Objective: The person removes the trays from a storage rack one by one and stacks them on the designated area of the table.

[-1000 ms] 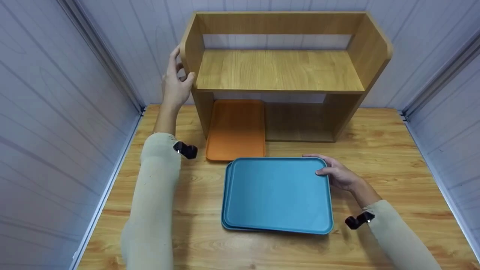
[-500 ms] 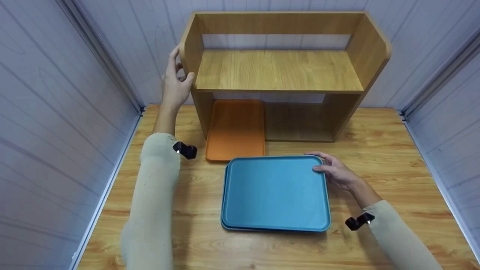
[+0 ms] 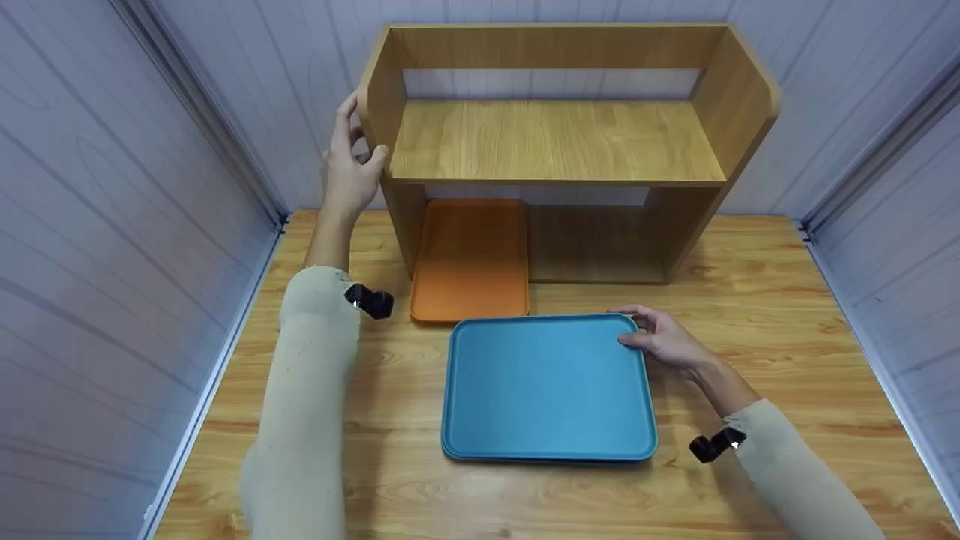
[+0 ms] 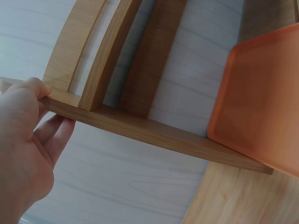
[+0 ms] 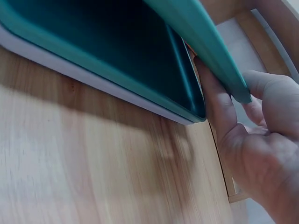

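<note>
The left hand (image 3: pixel 349 169) grips the left side board of the smooth wooden shelf (image 3: pixel 559 142). A flat orange tray (image 3: pixel 470 259) lies under the shelf, on the wooden surface (image 3: pixel 780 300). Grey panel walls stand all around. The right hand (image 3: pixel 664 341) pinches the far right corner of the top blue tray (image 3: pixel 547 386), lifted off 1 more blue tray below.

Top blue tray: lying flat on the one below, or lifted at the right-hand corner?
Lifted. In the right wrist view the top blue tray is tilted up off the lower tray, with the right hand gripping its rim, fingers underneath.
</note>
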